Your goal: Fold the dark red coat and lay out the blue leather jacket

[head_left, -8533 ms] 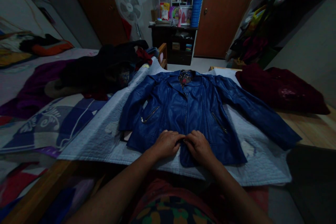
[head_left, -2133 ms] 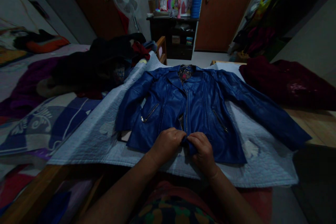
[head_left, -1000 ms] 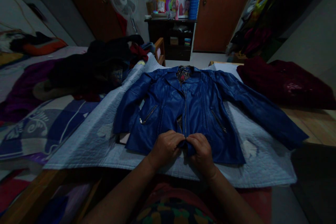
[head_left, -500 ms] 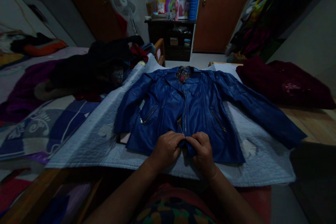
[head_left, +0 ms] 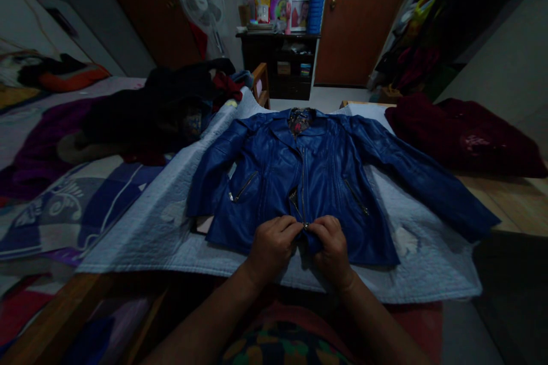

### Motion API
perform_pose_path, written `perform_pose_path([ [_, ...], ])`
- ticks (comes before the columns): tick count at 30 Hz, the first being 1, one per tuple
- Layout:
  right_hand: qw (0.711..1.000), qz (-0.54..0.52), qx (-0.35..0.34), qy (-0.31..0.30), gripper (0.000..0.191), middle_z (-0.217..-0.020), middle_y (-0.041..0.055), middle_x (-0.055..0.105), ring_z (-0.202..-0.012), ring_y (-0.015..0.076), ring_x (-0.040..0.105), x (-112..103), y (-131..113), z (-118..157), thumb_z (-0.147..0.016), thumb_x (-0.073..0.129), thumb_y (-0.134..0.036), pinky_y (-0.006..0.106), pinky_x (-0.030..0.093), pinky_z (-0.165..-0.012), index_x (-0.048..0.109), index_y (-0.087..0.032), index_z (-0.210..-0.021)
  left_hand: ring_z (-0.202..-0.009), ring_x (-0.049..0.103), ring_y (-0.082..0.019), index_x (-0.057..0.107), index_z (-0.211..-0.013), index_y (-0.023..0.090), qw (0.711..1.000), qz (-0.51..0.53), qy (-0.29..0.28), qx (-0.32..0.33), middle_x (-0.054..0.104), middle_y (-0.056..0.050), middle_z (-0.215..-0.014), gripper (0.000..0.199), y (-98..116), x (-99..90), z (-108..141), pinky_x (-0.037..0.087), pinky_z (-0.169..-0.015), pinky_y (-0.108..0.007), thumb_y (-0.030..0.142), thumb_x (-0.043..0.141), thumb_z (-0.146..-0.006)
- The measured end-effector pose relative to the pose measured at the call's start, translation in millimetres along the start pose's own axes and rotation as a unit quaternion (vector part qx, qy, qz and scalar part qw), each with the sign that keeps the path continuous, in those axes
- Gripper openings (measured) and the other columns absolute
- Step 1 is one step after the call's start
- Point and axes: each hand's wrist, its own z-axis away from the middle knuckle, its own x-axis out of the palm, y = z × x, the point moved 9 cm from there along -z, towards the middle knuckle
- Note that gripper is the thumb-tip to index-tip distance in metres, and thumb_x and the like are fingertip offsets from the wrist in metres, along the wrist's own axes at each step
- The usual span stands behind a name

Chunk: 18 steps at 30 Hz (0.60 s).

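Note:
A blue leather-look jacket (head_left: pixel 278 165) lies spread front up, collar away from me, its right-hand sleeve stretched out to the side. Its front zipper (head_left: pixel 303 182) runs down the middle to the hem, where both my hands meet. My left hand (head_left: pixel 274 245) pinches the left front edge at the zipper's bottom. My right hand (head_left: pixel 331 248) pinches the other edge beside it, with a small metal piece showing between the fingertips. Just above the hands the front gapes slightly. The fingers hide the zipper's lowest end.
Under the jacket is a light blue quilted cover (head_left: pixel 171 239). Dark clothes (head_left: pixel 141 108) are heaped on the left, near a blue-and-white patterned cloth (head_left: pixel 64 199). A maroon garment (head_left: pixel 466 137) lies on the right. Behind stand a fan (head_left: pixel 203 3) and a dark cabinet (head_left: pixel 278 68).
My fingertips have drawn slightly apart at the hem, and the small metal piece between them now shows. The jacket has hardly moved.

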Motion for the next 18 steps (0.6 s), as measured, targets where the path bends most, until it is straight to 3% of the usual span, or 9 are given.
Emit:
perform_pose_path([
  [11,1.0,0.006,-0.004,-0.009,0.016,-0.082,0.0043,0.053,-0.079,0.019,0.049,3.8,0.8,1.8,-0.085,0.048,-0.012,0.036,0.039,-0.072,0.06,-0.019,-0.092,-0.075,0.061,-0.018,0.064,-0.09,0.017,0.998,-0.032,-0.027,0.04,0.066,-0.004,-0.082,0.014,5.7,2.2,-5.4,0.046,-0.068,-0.03,0.014,0.051,-0.09],
  [18,1.0,0.015,-0.008,-0.014,0.016,-0.081,0.0041,0.052,-0.078,0.0188,0.048,4.4,-0.8,-0.5,-0.083,0.048,-0.009,0.035,0.037,-0.07,0.059,-0.019,-0.089,-0.089,0.061,-0.02,0.061,-0.097,0.018,0.998,0.044,-0.039,-0.013,0.067,-0.005,-0.095,0.029,-7.6,5.1,-3.3,0.048,-0.079,-0.032,0.002,0.052,-0.075],
])
